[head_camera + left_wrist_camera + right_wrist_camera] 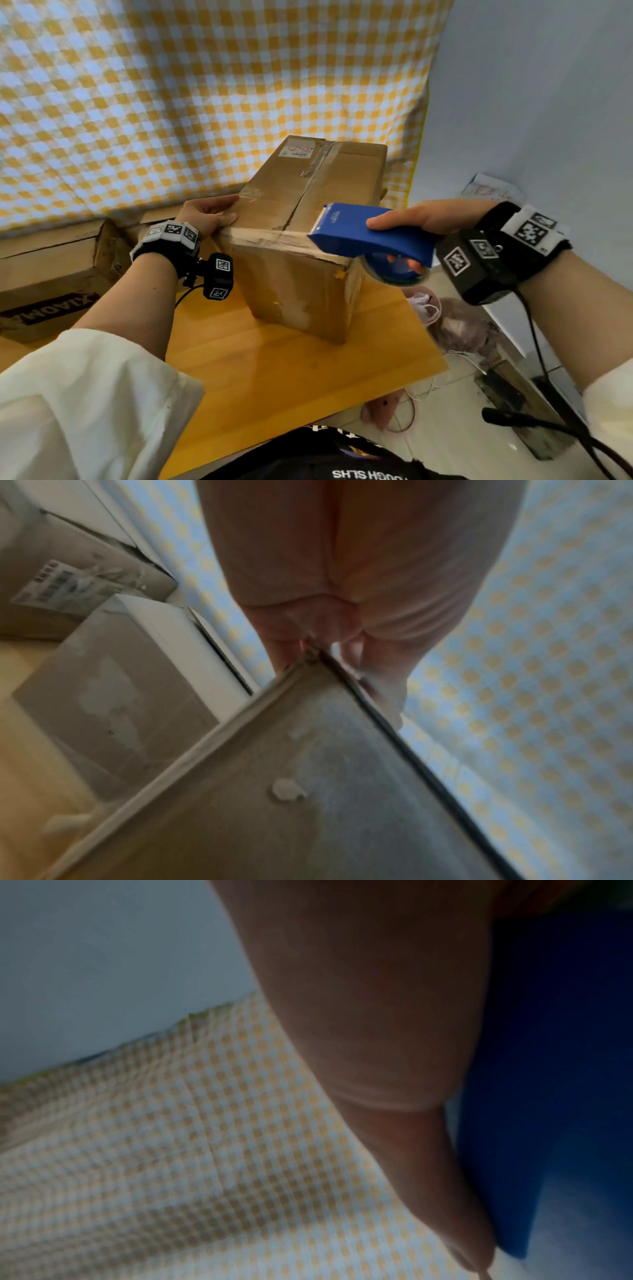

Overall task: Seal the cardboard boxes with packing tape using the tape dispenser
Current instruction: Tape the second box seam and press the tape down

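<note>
A long brown cardboard box [301, 219] stands on the wooden table [281, 363], its flaps closed along a centre seam with old tape on it. My left hand [209, 214] grips the box's near left top corner, thumb on top; the left wrist view shows that hand [342, 631] on the box corner [308, 750]. My right hand [421, 219] holds the blue tape dispenser [363, 234] by its handle, thumb along the top. The dispenser's front end lies on the box's near top edge, right of the seam. The right wrist view shows my blurred thumb [394, 1069] beside the blue dispenser [548, 1069].
Other cardboard boxes [51, 270] lie at the left on the table, also seen as boxes [113, 696] in the left wrist view. A yellow checked cloth [205, 85] hangs behind. Beyond the table's right edge, the floor holds bags [455, 325] and cables [534, 342].
</note>
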